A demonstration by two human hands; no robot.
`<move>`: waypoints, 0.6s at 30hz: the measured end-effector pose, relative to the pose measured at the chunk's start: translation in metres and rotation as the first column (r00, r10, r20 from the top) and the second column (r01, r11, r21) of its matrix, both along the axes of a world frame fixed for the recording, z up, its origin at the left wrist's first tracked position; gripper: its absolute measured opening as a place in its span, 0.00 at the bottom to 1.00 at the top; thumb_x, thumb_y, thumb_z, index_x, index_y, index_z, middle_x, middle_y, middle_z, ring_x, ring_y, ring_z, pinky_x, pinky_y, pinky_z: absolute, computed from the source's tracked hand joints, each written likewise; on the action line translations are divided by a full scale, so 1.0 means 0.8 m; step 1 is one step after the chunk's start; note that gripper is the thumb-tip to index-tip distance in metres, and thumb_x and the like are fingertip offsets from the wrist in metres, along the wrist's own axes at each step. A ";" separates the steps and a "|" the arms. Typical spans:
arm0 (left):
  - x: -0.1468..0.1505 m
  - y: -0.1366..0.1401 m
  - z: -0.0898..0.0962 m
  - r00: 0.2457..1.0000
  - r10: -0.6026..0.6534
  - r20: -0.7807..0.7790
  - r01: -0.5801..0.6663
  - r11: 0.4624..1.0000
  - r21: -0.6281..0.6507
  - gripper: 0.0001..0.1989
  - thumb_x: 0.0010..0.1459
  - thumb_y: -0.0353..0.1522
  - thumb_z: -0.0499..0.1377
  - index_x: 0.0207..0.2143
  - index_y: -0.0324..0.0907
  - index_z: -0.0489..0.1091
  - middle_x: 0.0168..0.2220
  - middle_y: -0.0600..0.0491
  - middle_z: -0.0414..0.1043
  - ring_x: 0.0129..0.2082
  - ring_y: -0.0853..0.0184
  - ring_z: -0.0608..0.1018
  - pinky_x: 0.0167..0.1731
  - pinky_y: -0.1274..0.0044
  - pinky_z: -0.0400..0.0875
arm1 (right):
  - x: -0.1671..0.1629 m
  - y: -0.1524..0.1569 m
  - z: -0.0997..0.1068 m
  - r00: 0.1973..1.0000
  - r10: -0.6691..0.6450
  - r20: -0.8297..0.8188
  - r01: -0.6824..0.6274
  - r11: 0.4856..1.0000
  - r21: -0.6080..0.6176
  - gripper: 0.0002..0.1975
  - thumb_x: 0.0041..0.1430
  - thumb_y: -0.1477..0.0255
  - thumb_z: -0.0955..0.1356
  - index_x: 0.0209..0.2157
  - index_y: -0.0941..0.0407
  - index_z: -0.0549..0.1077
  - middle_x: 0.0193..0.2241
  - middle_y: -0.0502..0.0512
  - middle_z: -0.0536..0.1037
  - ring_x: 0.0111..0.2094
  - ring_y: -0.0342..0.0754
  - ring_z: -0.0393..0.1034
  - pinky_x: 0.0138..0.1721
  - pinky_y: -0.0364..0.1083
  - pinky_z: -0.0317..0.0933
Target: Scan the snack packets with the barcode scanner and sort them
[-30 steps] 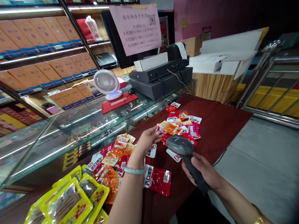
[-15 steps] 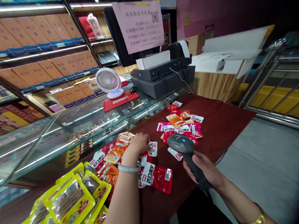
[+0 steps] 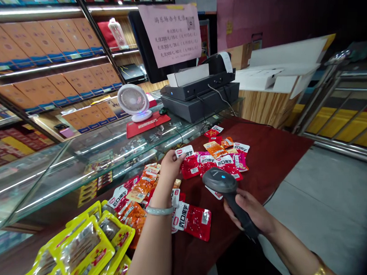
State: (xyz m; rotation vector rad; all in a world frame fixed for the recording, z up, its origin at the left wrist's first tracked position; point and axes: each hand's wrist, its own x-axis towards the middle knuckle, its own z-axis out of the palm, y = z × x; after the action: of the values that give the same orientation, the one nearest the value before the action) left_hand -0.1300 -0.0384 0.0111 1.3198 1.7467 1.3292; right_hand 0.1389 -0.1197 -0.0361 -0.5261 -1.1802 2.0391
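Note:
Between thumb and fingers, my left hand (image 3: 171,164) grips the white top of a red snack packet (image 3: 190,165), raised at the near side of the far heap. My right hand (image 3: 250,210) is wrapped round the handle of a dark barcode scanner (image 3: 219,180), its head turned toward the packets. Beyond the scanner lies a heap of red, pink and orange packets (image 3: 224,161). Under and beside my left forearm is a second heap, with an orange packet (image 3: 143,184) and a loose red packet (image 3: 198,223). Yellow packs (image 3: 84,247) are piled at the lower left.
A dark red cloth (image 3: 272,148) covers this part of the counter. Behind the glass display case (image 3: 87,157) are a small white fan (image 3: 133,100) and stocked shelves. A monitor with a pink notice (image 3: 172,34) and a dark cash drawer (image 3: 200,103) stand ahead. A metal railing (image 3: 348,105) is at right.
My left hand has moved forward from the near heap and lifted a red snack packet toward the far heap. The scanner in my right hand has shifted slightly left.

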 end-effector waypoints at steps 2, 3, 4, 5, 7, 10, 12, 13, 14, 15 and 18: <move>0.004 -0.001 0.001 0.998 -0.040 0.050 0.040 0.999 -0.006 0.15 0.53 0.43 0.63 0.33 0.43 0.65 0.19 0.63 0.64 0.13 0.75 0.64 0.16 0.82 0.57 | 0.000 0.000 0.001 1.000 0.001 -0.003 -0.001 1.000 -0.002 0.27 0.56 0.48 0.69 0.40 0.58 0.69 0.21 0.46 0.70 0.14 0.37 0.60 0.13 0.36 0.58; 0.004 -0.001 0.001 0.997 -0.051 0.063 0.052 0.999 -0.007 0.15 0.53 0.44 0.62 0.32 0.43 0.65 0.18 0.63 0.63 0.12 0.75 0.63 0.14 0.82 0.56 | 0.000 0.000 0.001 1.000 0.004 -0.001 -0.004 1.000 -0.002 0.27 0.56 0.48 0.69 0.41 0.59 0.69 0.21 0.46 0.70 0.14 0.37 0.61 0.13 0.36 0.58; 0.005 -0.002 0.002 0.996 -0.056 0.068 0.057 0.998 -0.007 0.15 0.53 0.44 0.62 0.32 0.43 0.65 0.18 0.63 0.62 0.11 0.76 0.62 0.13 0.82 0.56 | 0.000 0.000 0.001 1.000 0.007 -0.001 -0.007 1.000 -0.001 0.27 0.56 0.48 0.69 0.41 0.59 0.69 0.21 0.46 0.70 0.14 0.37 0.60 0.13 0.36 0.58; 0.005 -0.003 0.003 0.996 -0.056 0.070 0.056 0.998 -0.005 0.15 0.53 0.44 0.62 0.31 0.43 0.65 0.18 0.64 0.61 0.11 0.76 0.62 0.13 0.82 0.56 | 0.000 0.000 0.002 1.000 0.011 0.000 -0.011 1.000 -0.001 0.28 0.56 0.47 0.69 0.41 0.59 0.69 0.21 0.46 0.70 0.14 0.37 0.61 0.13 0.36 0.58; 0.004 -0.004 0.003 0.996 -0.048 0.070 0.047 0.999 0.007 0.14 0.53 0.43 0.63 0.31 0.43 0.65 0.18 0.63 0.60 0.11 0.76 0.62 0.13 0.82 0.57 | 0.001 0.000 0.002 1.000 0.012 -0.001 -0.012 1.000 -0.003 0.28 0.55 0.47 0.69 0.41 0.59 0.69 0.21 0.46 0.70 0.14 0.37 0.61 0.13 0.36 0.57; 0.005 -0.002 0.001 0.995 -0.041 0.088 0.039 0.999 0.019 0.14 0.52 0.42 0.64 0.30 0.43 0.65 0.19 0.63 0.61 0.13 0.76 0.64 0.14 0.82 0.60 | 0.001 -0.001 0.000 1.000 0.010 -0.007 -0.010 1.000 -0.011 0.28 0.55 0.47 0.69 0.41 0.59 0.69 0.21 0.46 0.70 0.14 0.37 0.61 0.13 0.36 0.57; 0.009 -0.001 -0.003 0.989 -0.045 0.138 0.044 0.999 0.013 0.13 0.51 0.41 0.64 0.31 0.43 0.66 0.21 0.61 0.65 0.15 0.74 0.68 0.16 0.81 0.64 | 0.002 -0.001 -0.002 1.000 0.001 -0.013 -0.001 1.000 -0.012 0.27 0.56 0.48 0.69 0.41 0.59 0.70 0.21 0.46 0.70 0.14 0.37 0.61 0.13 0.36 0.57; 0.013 0.000 -0.004 0.982 -0.053 0.179 0.052 0.999 0.011 0.12 0.51 0.40 0.64 0.31 0.43 0.66 0.23 0.60 0.67 0.17 0.73 0.70 0.18 0.81 0.66 | 0.002 -0.001 -0.002 1.000 -0.004 -0.015 0.004 1.000 -0.011 0.27 0.56 0.48 0.69 0.40 0.59 0.70 0.21 0.46 0.70 0.14 0.37 0.61 0.13 0.36 0.58; 0.017 0.000 -0.005 0.973 -0.064 0.220 0.063 0.998 0.010 0.12 0.52 0.40 0.63 0.32 0.43 0.67 0.24 0.59 0.68 0.19 0.73 0.71 0.19 0.80 0.68 | 0.002 -0.001 -0.002 1.000 -0.007 -0.014 0.007 1.000 -0.011 0.27 0.56 0.48 0.70 0.40 0.59 0.69 0.21 0.46 0.70 0.14 0.37 0.61 0.13 0.36 0.58; 0.021 0.000 -0.007 0.965 -0.076 0.251 0.075 0.997 0.010 0.11 0.52 0.39 0.63 0.32 0.43 0.67 0.25 0.58 0.69 0.20 0.72 0.73 0.20 0.80 0.69 | 0.002 -0.001 -0.002 1.000 -0.010 -0.014 0.010 1.000 -0.011 0.27 0.56 0.48 0.70 0.41 0.59 0.69 0.21 0.46 0.70 0.14 0.37 0.61 0.13 0.36 0.58; 0.029 0.000 -0.009 0.966 -0.077 0.249 0.077 0.997 0.007 0.10 0.52 0.39 0.62 0.32 0.42 0.69 0.25 0.57 0.69 0.22 0.71 0.74 0.21 0.79 0.71 | 0.003 -0.002 -0.002 1.000 -0.010 -0.013 0.010 1.000 -0.010 0.27 0.56 0.48 0.69 0.41 0.59 0.69 0.21 0.46 0.70 0.14 0.37 0.61 0.13 0.36 0.58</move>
State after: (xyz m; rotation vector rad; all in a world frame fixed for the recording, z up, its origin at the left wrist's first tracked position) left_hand -0.1072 -0.0387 0.0039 1.1512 1.5116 1.3821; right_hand 0.1411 -0.1212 -0.0375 -0.5210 -1.1581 2.0382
